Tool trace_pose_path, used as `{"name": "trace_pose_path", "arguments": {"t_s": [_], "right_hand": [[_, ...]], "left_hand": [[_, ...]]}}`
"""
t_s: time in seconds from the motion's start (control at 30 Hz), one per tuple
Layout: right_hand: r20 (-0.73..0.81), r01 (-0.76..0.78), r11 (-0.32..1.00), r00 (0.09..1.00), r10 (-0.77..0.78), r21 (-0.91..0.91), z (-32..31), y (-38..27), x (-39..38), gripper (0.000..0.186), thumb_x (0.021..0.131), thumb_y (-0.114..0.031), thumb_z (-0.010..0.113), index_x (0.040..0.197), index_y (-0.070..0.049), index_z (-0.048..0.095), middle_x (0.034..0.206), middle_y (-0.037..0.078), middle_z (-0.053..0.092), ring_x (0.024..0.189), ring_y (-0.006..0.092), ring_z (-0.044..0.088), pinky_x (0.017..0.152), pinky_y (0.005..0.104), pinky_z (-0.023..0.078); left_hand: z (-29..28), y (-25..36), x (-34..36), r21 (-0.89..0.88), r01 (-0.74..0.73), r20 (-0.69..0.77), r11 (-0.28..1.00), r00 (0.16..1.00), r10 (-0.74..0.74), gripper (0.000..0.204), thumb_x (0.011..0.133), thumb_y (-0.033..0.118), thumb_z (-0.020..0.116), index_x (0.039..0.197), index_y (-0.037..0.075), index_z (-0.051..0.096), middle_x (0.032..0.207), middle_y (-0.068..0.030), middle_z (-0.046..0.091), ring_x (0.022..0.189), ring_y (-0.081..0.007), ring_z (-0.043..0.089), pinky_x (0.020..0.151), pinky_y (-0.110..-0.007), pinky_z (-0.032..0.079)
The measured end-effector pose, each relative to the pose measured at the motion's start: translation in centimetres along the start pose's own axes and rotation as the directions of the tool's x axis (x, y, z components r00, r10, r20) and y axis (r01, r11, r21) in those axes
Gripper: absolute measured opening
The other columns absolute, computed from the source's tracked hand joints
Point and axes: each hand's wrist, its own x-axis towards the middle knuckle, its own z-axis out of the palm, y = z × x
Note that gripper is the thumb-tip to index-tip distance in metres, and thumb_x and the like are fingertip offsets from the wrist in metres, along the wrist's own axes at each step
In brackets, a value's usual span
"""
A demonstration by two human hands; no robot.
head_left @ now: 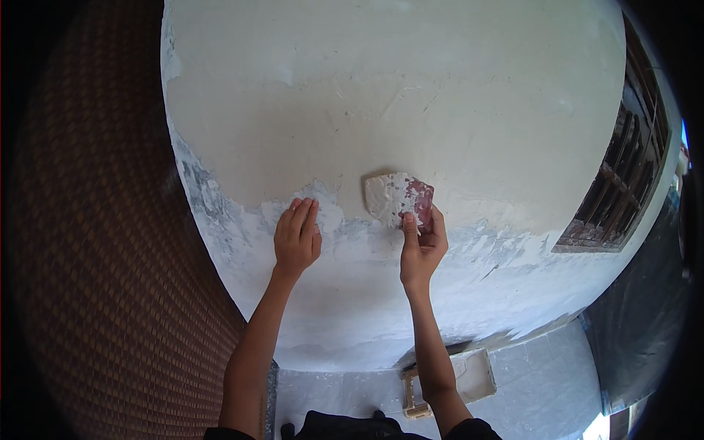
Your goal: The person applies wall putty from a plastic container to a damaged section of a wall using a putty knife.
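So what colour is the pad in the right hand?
The pad is dark red, mostly caked with whitish plaster; the head view shows it, pressed against the wall.

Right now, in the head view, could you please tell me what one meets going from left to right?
Woven brown panel → left hand flat on the plastered wall → right hand holding a plaster-caked sanding pad → barred window.

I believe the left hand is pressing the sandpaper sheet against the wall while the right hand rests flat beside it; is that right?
Not quite: the head view shows the right hand pressing the sandpaper sheet against the wall, while the left hand rests flat beside it.
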Motion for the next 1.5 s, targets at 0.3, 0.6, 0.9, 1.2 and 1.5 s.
{"name": "trace_pose_path", "arguments": {"t_s": [0.3,0.6,0.9,1.2,1.5], "right_hand": [[-0.172,0.039,0.999,0.984,-0.037,0.007,-0.8,0.6,1.1,0.031,0.090,-0.008,0.062,0.118,0.002,0.053,0.099,0.007,0.064,0.086,0.0106,0.060,0.078,0.0266,0.051],[0.026,0.019,0.993,1.000,-0.016,-0.114,3.0,0.1,-0.5,0.031,0.091,-0.010,0.062,0.117,0.004,0.054,0.102,0.012,0.064,0.092,0.0132,0.059,0.077,0.0256,0.050],[-0.239,0.004,1.000,0.971,0.000,0.017,-2.4,-0.6,1.1,0.030,0.092,-0.006,0.059,0.118,0.005,0.052,0.103,0.010,0.063,0.090,0.0123,0.059,0.081,0.0258,0.048],[-0.078,-0.053,0.999,0.995,0.054,0.012,-1.7,1.8,-0.2,0.032,0.091,-0.009,0.061,0.119,0.005,0.053,0.104,0.012,0.063,0.094,0.0137,0.058,0.083,0.0262,0.047],[-0.035,0.026,0.999,0.999,-0.025,0.025,-2.8,0.8,-0.1,0.030,0.091,-0.004,0.059,0.119,0.003,0.051,0.104,0.008,0.063,0.091,0.0108,0.059,0.080,0.0253,0.049]], "left_hand": [[-0.2,-0.1,-0.1,0.003,-0.002,-0.006,1.000,1.000,0.002,0.039,0.083,0.006,0.049,0.121,0.000,0.058,0.130,-0.0113,0.049,0.121,-0.0281,0.048,0.097,-0.040,0.044],[0.2,0.0,0.0,-0.003,-0.001,-0.014,1.000,1.000,0.001,0.039,0.084,0.006,0.049,0.122,0.000,0.058,0.130,-0.0111,0.050,0.122,-0.0284,0.047,0.097,-0.040,0.043],[0.0,0.2,0.0,0.007,-0.003,-0.014,1.000,1.000,0.004,0.040,0.083,0.005,0.049,0.122,0.000,0.058,0.130,-0.0112,0.050,0.122,-0.0286,0.047,0.097,-0.040,0.043],[0.2,0.1,-0.2,0.012,-0.001,-0.011,1.000,1.000,0.002,0.040,0.083,0.005,0.049,0.122,0.000,0.058,0.131,-0.0107,0.049,0.122,-0.0285,0.046,0.097,-0.041,0.043],[0.1,-0.2,-0.4,0.002,-0.028,0.005,1.000,1.000,0.028,0.040,0.087,0.008,0.048,0.124,-0.005,0.054,0.131,-0.0159,0.048,0.125,-0.0323,0.043,0.102,-0.044,0.037]]}}
